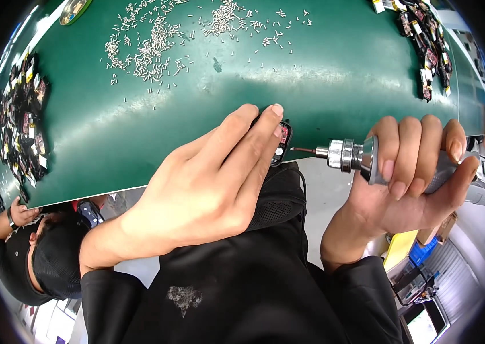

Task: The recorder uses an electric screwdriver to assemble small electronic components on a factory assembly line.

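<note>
My left hand (208, 183) reaches over the table's near edge, its fingers closed on a small black electronic housing (286, 137). A bit of red circuit board and a round pale part show inside the housing; the fingers hide the rest. In my right hand (408, 178) is an electric screwdriver (368, 158) with a silver-grey body and a metal chuck, the fingers wrapped round it. Its thin bit (302, 149) points left at the housing, with a small gap between them. At the bit's tip there is a small light spot, too small to make out.
Loose small screws (156, 49) lie scattered across the far part of the green table (334, 92). Piles of black housings with wires sit at the left (24, 120) and the far right (426, 46). A round dish (75, 10) stands far left. Another person (53, 252) is at the lower left.
</note>
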Motion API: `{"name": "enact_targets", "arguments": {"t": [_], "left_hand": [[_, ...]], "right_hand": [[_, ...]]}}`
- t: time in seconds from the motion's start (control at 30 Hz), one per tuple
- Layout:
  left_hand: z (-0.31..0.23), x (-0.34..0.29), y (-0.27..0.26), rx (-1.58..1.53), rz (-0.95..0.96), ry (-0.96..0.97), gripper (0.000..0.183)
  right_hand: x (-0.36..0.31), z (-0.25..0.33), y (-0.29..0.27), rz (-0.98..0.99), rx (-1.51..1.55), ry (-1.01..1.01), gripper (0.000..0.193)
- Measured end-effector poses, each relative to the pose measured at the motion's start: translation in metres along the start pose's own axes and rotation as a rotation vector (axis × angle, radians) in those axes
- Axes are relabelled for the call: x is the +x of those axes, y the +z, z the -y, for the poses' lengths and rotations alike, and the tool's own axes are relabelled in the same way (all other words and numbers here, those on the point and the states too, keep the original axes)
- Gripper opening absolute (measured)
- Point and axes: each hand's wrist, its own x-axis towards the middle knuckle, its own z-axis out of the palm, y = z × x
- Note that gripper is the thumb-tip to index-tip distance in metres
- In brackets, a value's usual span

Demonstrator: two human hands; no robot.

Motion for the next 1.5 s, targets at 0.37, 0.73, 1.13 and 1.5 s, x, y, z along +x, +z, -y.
{"name": "enact_targets", "arguments": {"t": [0.37, 0.73, 1.13, 1.5], "left_hand": [[0.0, -0.001, 0.0, -0.021, -0.007, -0.028, 0.044], [-0.001, -0.002, 0.003, -0.039, -0.03, -0.047, 0.043], [0.0, -0.002, 0.004, -0.015, -0.054, -0.044, 0.038], [-0.003, -0.002, 0.008, 0.001, -0.065, -0.032, 0.037]], "right_hand": [[0.007, -0.014, -0.003, -0.085, -0.075, -0.039, 0.021], [0.008, -0.015, -0.006, -0.039, -0.103, -0.033, 0.02], [0.01, -0.014, -0.004, 0.002, -0.102, 0.012, 0.02], [0.011, -0.009, -0.003, 0.056, -0.167, 0.077, 0.021]]}}
